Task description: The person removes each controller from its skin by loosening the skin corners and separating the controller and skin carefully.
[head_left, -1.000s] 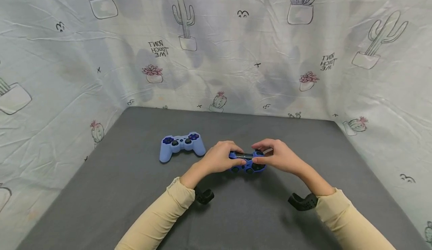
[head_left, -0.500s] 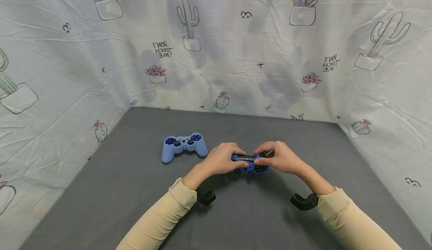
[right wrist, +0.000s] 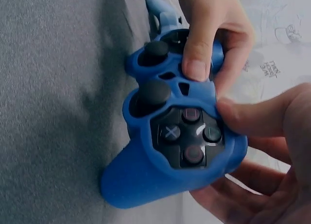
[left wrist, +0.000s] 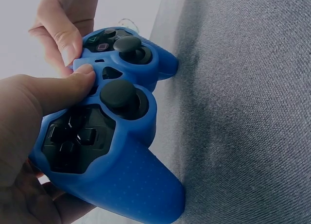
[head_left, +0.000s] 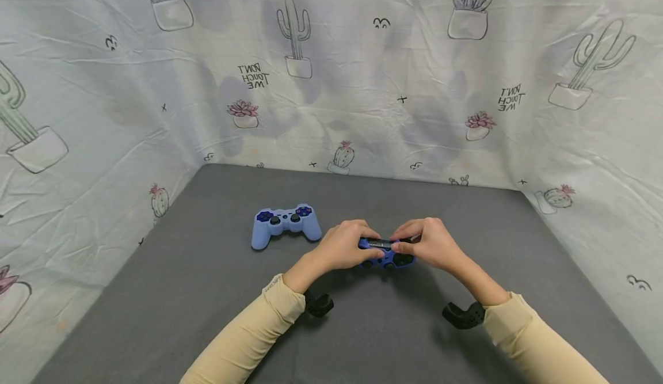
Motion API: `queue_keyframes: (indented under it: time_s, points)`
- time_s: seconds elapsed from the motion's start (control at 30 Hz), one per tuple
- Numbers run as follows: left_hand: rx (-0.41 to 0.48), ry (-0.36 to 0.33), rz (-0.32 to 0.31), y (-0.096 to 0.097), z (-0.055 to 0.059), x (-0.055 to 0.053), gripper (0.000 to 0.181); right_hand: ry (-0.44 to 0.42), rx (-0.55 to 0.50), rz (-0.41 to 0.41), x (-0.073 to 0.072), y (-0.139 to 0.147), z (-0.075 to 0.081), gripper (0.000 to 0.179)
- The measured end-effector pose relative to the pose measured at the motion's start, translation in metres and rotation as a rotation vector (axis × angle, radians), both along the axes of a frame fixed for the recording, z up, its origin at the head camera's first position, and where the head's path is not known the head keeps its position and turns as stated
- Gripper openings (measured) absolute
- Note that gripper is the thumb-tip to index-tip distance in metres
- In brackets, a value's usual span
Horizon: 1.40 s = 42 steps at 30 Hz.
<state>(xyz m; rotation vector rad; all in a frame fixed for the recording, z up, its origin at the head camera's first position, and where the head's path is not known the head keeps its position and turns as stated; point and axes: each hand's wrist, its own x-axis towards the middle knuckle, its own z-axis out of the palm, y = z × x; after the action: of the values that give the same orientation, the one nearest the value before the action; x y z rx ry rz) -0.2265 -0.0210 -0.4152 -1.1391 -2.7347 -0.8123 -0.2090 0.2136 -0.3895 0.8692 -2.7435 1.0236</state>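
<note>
Well, I have the dark blue controller point(head_left: 387, 258) directly between my two grips over the grey counter point(head_left: 207, 292). Its long axis runs from one to the other, and its handles tip downward; I cannot tell whether they touch the surface. The left grip point(head_left: 339, 247) is curled around the left half, thumb pressed on the middle of the face. The right grip point(head_left: 432, 246) pinches the upper edge right of centre, fingers behind. Neither is nearer: both hold it, so I judge that upper edge beside the thumbs counts most. The pale blue controller point(head_left: 286, 227) lies apart, beyond and left of the left grip.
</note>
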Motion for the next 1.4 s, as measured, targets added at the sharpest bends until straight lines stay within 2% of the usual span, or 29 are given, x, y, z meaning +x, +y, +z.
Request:
queue_keyframes:
  time_s: [0.17, 0.37, 0.67, 0.87, 1.13, 1.4]
  points:
    - [-0.008, 0.012, 0.007, 0.001, -0.001, 0.001, 0.038, 0.001, -0.007, -0.071, 0.006, -0.006, 0.001, 0.012]
    - [0.011, 0.02, 0.012, 0.001, -0.002, 0.001, 0.036, -0.068, -0.044, -0.148, 0.006, -0.009, 0.001, 0.011]
    - [0.002, 0.023, 0.016, 0.001, 0.001, 0.003, 0.036, -0.297, -0.184, -0.282, 0.006, -0.013, 0.006, 0.013]
    - [-0.016, 0.029, 0.029, 0.002, -0.001, 0.002, 0.038, -0.369, -0.275, -0.29, 0.005, -0.012, 0.006, 0.018]
    - [-0.03, 0.048, 0.027, 0.003, -0.001, 0.002, 0.037, -0.378, -0.302, -0.276, 0.003, -0.009, 0.006, 0.022]
    - [-0.043, 0.051, 0.026, 0.004, -0.001, 0.001, 0.038, -0.437, -0.353, -0.242, -0.002, -0.001, 0.006, 0.028]
